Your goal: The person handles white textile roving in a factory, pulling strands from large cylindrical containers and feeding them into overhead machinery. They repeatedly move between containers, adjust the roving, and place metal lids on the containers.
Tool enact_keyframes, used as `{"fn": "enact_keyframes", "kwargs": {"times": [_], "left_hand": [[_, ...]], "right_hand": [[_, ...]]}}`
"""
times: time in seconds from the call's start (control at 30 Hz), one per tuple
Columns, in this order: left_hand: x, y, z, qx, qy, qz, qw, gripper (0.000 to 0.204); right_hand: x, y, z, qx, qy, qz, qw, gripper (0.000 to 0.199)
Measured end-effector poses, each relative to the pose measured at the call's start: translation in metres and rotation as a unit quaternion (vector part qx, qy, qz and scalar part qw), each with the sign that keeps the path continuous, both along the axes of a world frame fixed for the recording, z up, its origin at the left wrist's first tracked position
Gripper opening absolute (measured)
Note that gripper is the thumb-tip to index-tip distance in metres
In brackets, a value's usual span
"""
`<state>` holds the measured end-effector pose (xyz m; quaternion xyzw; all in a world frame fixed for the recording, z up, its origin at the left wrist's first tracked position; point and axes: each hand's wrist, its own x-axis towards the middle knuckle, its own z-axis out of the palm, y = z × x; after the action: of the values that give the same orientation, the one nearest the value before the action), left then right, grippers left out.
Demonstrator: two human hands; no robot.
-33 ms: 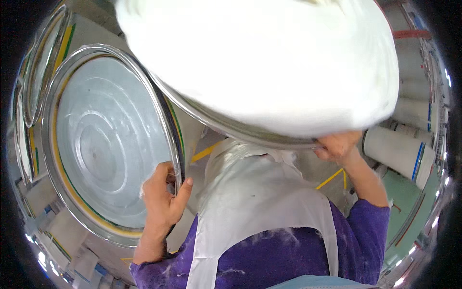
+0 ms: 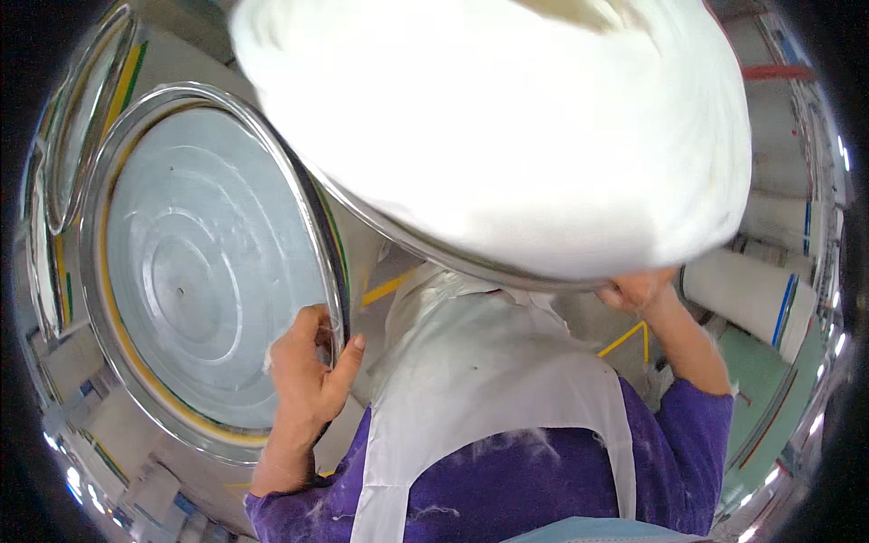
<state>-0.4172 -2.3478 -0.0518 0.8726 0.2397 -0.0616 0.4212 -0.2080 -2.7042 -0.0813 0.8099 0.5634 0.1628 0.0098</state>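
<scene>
My left hand (image 2: 312,366) is closed over the near right part of the metal rim of a large round sliver can (image 2: 204,299), its thumb on the outside. A flat grey plate with ring-shaped ridges shows inside this can. To its right, a second sliver can (image 2: 471,264) is heaped with a bright white mass of fibre (image 2: 507,136) bulging above its rim. My right hand (image 2: 638,290) grips that can's near right rim, fingers partly hidden under the fibre. The two cans stand close side by side.
More cans with shiny rims (image 2: 68,163) stand at the far left. White cylinders with blue bands (image 2: 747,299) are at the right, near a green floor area (image 2: 760,389). Yellow lines (image 2: 625,339) mark the grey floor. A white apron (image 2: 489,362) hangs close behind the cans.
The fibre-filled can has shifted slightly towards me and to the right, its fibre now covering more of my right hand. My left hand and the other can look almost unmoved.
</scene>
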Motion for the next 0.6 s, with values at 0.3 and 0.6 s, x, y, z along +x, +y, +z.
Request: {"fn": "enact_keyframes", "kwargs": {"times": [0.3, 0.6], "left_hand": [[-0.013, 0.0, 0.002, 0.052, -0.006, -0.011, 0.999, 0.032], [0.005, 0.018, -0.001, 0.008, 0.008, 0.09, 0.996, 0.032]], "right_hand": [[0.049, -0.058, -0.06, -0.015, -0.104, 0.088, 0.991, 0.054], [0.158, 0.151, -0.02, 0.065, 0.011, 0.096, 0.993, 0.03]]}}
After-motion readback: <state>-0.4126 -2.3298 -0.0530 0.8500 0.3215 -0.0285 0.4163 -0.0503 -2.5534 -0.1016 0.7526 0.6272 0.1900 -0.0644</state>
